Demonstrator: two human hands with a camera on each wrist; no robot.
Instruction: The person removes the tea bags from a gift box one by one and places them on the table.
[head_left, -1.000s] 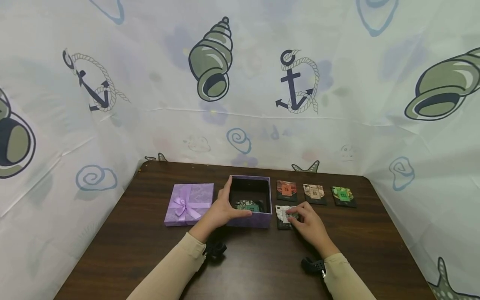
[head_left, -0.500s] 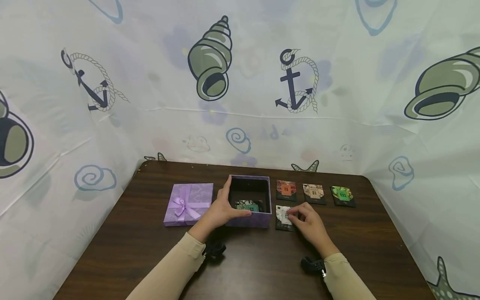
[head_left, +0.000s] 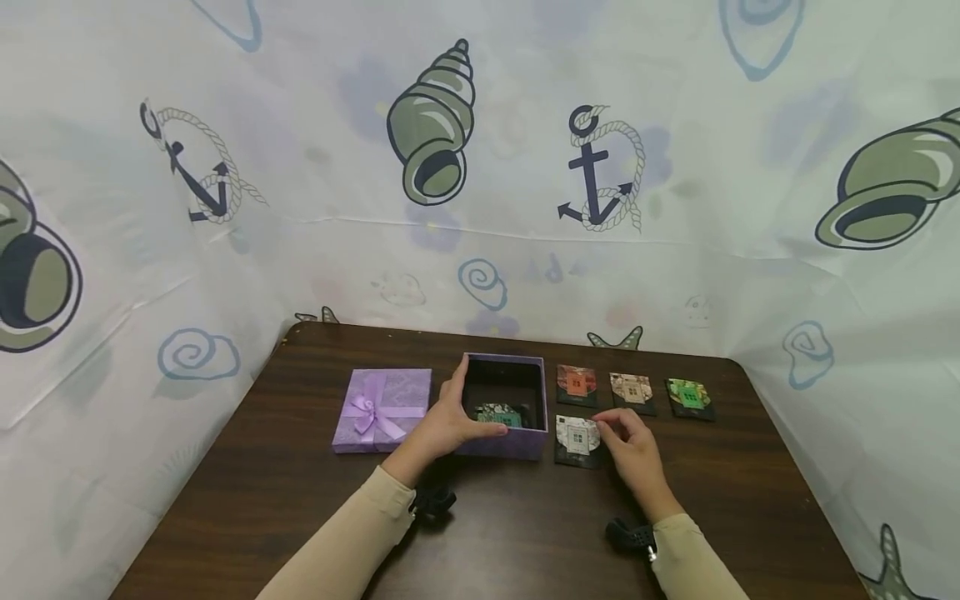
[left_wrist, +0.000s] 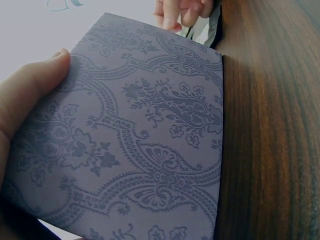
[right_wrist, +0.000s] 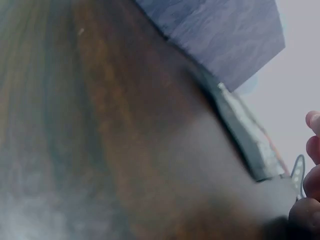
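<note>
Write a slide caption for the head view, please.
Left hand holds the open purple box; right hand at the pale packet beside it.

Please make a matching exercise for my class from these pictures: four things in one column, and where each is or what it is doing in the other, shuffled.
Column one
1. ribboned lid
2. white-topped packet
3. bright green packet
4. left hand

Column two
A. rightmost of all the packets
B. gripping the open box
C. lying to the left of the open box
D. the packet nearest the right hand

Right pairs: 1-C, 2-D, 3-A, 4-B
</note>
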